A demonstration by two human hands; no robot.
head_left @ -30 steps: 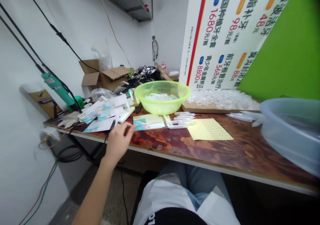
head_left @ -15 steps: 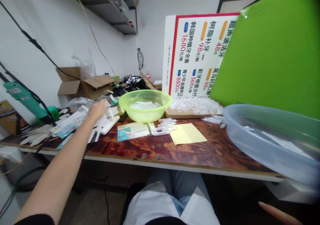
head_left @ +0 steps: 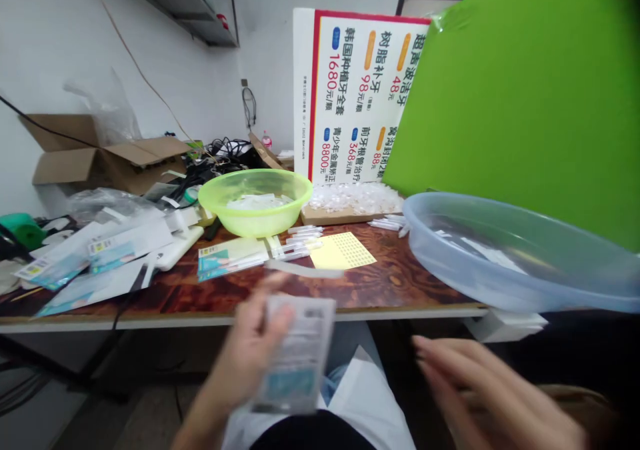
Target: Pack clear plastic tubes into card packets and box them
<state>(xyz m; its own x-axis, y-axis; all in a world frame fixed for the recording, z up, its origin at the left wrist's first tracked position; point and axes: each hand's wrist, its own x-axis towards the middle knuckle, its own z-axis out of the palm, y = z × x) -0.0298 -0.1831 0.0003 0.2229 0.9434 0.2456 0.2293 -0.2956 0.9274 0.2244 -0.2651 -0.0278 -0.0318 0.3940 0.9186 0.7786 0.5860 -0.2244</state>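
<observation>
In the head view, my left hand (head_left: 250,343) is closed on a flat printed packet (head_left: 300,350) in front of my lap. The packet has grey print and a teal band near its lower end, blurred by motion. A thin whitish strip (head_left: 310,271) shows at my left fingertips; whether it belongs to the packet I cannot tell. My right hand (head_left: 485,383) hovers at the lower right, smeared by motion. Its fingers reach toward the packet, apart from it, with nothing visible in them.
On the table (head_left: 400,283) stand a yellow-green basin (head_left: 255,223) and a large bluish basin (head_left: 450,263). Between them lie white tubes (head_left: 300,240), a yellow label sheet (head_left: 340,253) and a printed packet (head_left: 230,260). More packets (head_left: 120,247) are heaped at left; small clear pieces (head_left: 350,197) sit behind.
My left hand has come back from the pile at the table's left to in front of my lap, with the packet in it. My right hand has risen further into view. The view has turned right.
</observation>
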